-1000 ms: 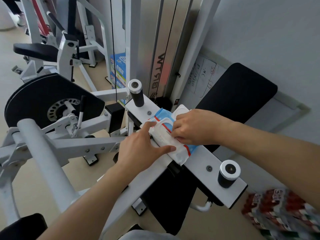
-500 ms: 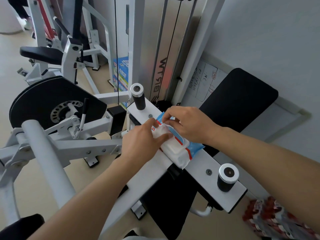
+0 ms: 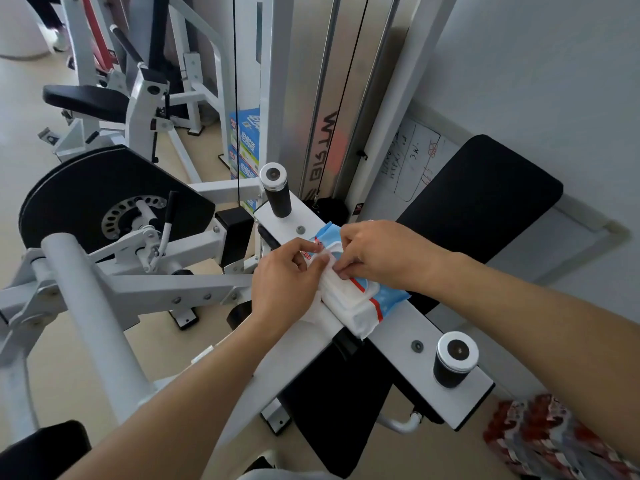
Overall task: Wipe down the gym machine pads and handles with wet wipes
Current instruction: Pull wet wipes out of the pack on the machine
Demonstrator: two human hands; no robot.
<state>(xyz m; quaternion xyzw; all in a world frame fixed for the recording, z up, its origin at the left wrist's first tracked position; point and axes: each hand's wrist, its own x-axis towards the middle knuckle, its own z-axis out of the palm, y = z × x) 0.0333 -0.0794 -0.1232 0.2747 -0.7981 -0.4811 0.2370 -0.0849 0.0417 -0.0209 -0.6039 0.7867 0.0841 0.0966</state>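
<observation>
A blue, white and red wet wipes pack [image 3: 369, 304] lies on the white crossbar [image 3: 408, 336] of the gym machine. My left hand [image 3: 284, 282] rests against the pack's near end, its fingers pinching a white wipe [image 3: 320, 263] at the pack's opening. My right hand [image 3: 375, 258] presses down on the pack from the far side, fingertips at the same opening. Two black handles stand on the crossbar, one at the far end [image 3: 277, 192] and one at the near right end [image 3: 453, 362]. A black pad [image 3: 485, 195] lies behind the bar.
The weight stack frame with cables [image 3: 329, 98] rises behind the crossbar. A black round cover [image 3: 86, 188] and white tube [image 3: 93, 313] of the machine are on the left. Another machine with a black seat [image 3: 86, 100] stands far left. A patterned bundle [image 3: 547, 438] lies lower right.
My left hand has moved from lying flat on the pack to pinching a wipe at its opening. My right hand has shifted toward the opening too.
</observation>
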